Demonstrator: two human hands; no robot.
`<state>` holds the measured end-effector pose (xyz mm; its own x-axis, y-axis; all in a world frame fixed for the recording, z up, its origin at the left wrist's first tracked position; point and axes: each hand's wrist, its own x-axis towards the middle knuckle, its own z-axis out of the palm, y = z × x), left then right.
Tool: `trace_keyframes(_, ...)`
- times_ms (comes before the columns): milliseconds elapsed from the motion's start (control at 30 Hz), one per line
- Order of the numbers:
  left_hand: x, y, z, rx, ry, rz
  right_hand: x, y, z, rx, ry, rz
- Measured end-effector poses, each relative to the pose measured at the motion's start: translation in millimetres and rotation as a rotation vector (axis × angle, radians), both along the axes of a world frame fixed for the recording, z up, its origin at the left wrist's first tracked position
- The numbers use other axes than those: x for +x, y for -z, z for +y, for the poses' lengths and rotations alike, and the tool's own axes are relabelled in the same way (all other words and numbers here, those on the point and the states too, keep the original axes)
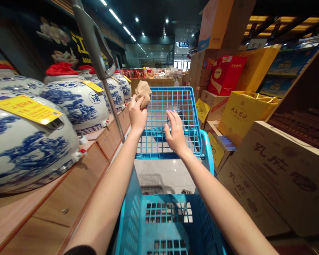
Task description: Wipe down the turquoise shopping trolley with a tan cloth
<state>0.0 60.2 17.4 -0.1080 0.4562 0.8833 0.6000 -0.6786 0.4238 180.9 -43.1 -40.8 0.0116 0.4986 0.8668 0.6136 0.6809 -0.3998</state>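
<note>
A blue plastic shopping cart (161, 230) stands in front of me, its grid panel (172, 88) raised at the far end. My left hand (138, 115) is closed around a tan cloth (143, 92), held at the panel's upper left corner. Over the middle of the grid, my right hand (175, 132) has its fingers stretched out and holds nothing. Whether its fingertips touch the grid I cannot tell. A metal pole with a grey handle (95, 46) rises just left of the cart.
On the left, large blue-and-white jars (74, 99) with red cloth tops line a wooden counter (77, 180). Stacked cardboard boxes (276, 177), a yellow gift bag (241, 113) and a red box (224, 74) crowd the right side. A goods display (154, 73) stands farther down the aisle.
</note>
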Motion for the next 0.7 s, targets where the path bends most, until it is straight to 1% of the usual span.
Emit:
trace_keyframes(67,2.4,-15.7,9.8,0.049,0.0,-0.011,-1.4,0.6,0.3,0.009,0.008,0.034)
trace_keyframes(133,11.7,-29.2,12.9,0.077,0.0,0.026,-3.4,1.2,1.1,0.014,0.014,0.057)
trace_keyframes(200,27.2,-34.9,7.9,0.058,0.018,0.121,-5.5,1.5,1.9,0.019,0.017,0.066)
trace_keyframes(267,45.3,-30.4,-4.1,0.049,0.063,0.283,-6.6,0.9,2.2,0.041,0.022,0.071)
trace_keyframes(333,61.1,-18.5,-20.0,0.066,0.156,0.465,-5.3,-0.9,1.7,0.088,0.027,0.09)
trace_keyframes(367,66.6,-11.5,-27.8,0.075,0.226,0.546,-3.5,-2.3,1.2,0.117,0.03,0.108)
trace_keyframes(433,71.0,0.2,-40.2,0.088,0.351,0.679,2.5,-5.4,0.3,0.159,0.043,0.158)
trace_keyframes(467,69.2,3.6,-43.8,0.09,0.384,0.718,6.3,-6.9,0.1,0.168,0.055,0.186)
trace_keyframes(500,64.6,5.0,-45.6,0.087,0.392,0.737,10.2,-8.0,0.4,0.17,0.069,0.214)
trace_keyframes(567,48.1,2.3,-44.3,0.07,0.327,0.702,17.0,-9.2,2.2,0.161,0.096,0.268)
trace_keyframes(667,17.0,-6.5,-38.1,0.021,0.099,0.503,21.9,-8.5,6.5,0.147,0.123,0.331)
trace_keyframes(700,10.1,-7.9,-37.4,0.004,0.034,0.448,22.2,-8.1,7.8,0.144,0.129,0.344)
